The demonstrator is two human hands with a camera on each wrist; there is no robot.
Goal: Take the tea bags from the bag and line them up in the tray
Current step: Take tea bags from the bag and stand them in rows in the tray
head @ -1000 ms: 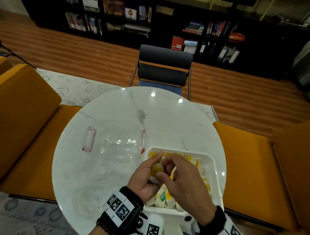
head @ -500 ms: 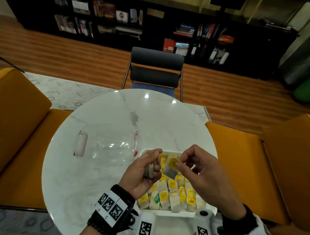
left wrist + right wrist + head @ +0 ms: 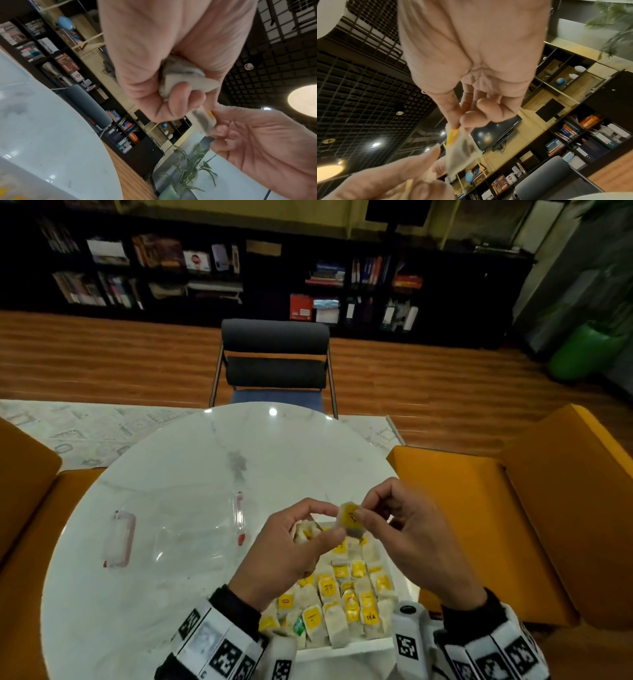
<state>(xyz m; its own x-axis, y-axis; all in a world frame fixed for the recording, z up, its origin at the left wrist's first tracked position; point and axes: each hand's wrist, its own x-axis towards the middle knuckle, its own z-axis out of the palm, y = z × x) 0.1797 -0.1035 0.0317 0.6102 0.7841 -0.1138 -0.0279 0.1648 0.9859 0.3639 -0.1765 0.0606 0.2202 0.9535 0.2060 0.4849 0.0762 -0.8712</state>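
Over the white tray [image 3: 342, 647], which is packed with rows of yellow-tagged tea bags [image 3: 342, 590], both hands hover in the air. My right hand [image 3: 363, 510] pinches one tea bag [image 3: 347, 517] by its top edge between thumb and forefinger; the same tea bag [image 3: 460, 147] hangs below those fingers in the right wrist view. My left hand [image 3: 334, 522] grips a crumpled bunch of tea bags [image 3: 180, 77] in its curled fingers, and its thumb and forefinger touch the pinched bag. The clear plastic bag [image 3: 185, 535] lies flat to the left of the tray.
The round white marble table [image 3: 205, 460] carries the tray at its near right edge. A dark chair [image 3: 274, 354] stands at the far side. Orange seats [image 3: 479, 508] flank the table on both sides. Bookshelves line the far wall.
The right hand drew a single tea bag out of the left hand's bunch. Both hands rose above the tray, and the left fingertips have come back to the bag.
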